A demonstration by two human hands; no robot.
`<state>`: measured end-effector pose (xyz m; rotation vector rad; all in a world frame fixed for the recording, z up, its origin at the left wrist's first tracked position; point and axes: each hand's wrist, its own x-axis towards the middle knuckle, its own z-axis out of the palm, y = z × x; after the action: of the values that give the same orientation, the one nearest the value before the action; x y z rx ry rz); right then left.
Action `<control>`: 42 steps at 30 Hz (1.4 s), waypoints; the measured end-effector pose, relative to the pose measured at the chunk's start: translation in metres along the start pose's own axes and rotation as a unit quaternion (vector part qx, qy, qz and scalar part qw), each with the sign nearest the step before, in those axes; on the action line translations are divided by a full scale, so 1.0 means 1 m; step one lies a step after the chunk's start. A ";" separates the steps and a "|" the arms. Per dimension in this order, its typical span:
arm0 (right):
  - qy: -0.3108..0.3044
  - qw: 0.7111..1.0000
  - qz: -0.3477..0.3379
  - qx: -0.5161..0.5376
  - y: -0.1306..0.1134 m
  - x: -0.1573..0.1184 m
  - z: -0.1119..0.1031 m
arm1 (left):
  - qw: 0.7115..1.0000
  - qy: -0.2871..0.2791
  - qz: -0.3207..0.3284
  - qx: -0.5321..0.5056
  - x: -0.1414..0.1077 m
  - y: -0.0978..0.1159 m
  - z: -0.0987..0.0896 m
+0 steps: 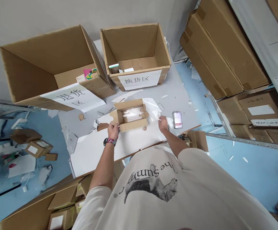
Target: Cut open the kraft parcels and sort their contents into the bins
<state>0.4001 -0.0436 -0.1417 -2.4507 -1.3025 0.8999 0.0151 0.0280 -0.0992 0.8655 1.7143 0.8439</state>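
Observation:
A small open cardboard box (pixel 134 125) sits on the table in front of me, with crumpled white paper (pixel 132 114) inside. My left hand (pixel 113 130), with a patterned watch at the wrist, is closed on the box's near left corner and flap. Off the box's right side, my right hand (pixel 163 124) is pinched on a torn piece of white paper (pixel 159 115); part of the scrap is hidden by the fingers. A phone (pixel 177 119) with a lit screen lies to the right of that hand. Torn paper and cardboard bits surround the box.
Two big open cartons, a left one (pixel 33 101) and a right one (pixel 164 76), stand at the table's back with paper signs and a few small items inside. Large boxes (pixel 225 54) fill a shelf on the right. Cartons and litter lie on the blue floor (pixel 239 172).

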 end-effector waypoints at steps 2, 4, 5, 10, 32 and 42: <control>0.053 0.998 0.004 0.032 -0.006 0.009 -0.002 | 1.000 -0.003 -0.010 -0.003 -0.001 0.001 -0.001; 0.078 0.996 0.001 0.044 -0.016 0.021 -0.003 | 1.000 -0.004 -0.018 -0.002 -0.002 0.000 -0.002; 0.082 0.996 -0.001 0.044 -0.022 0.026 -0.002 | 1.000 -0.004 -0.020 -0.001 -0.002 0.000 -0.002; 0.039 0.999 0.002 0.010 -0.053 0.042 0.011 | 1.000 0.002 -0.010 0.027 0.001 -0.006 -0.003; 0.004 0.948 -0.294 0.124 -0.191 -0.002 -0.020 | 0.999 -0.034 0.014 0.037 0.019 -0.018 0.000; 0.084 0.996 -0.032 -0.002 -0.029 0.004 -0.059 | 0.999 -0.033 0.003 -0.005 0.026 -0.027 -0.004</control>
<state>0.4183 -0.0181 -0.0837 -2.4131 -1.3159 0.6612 0.0004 0.0365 -0.1332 0.8826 1.6490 0.8184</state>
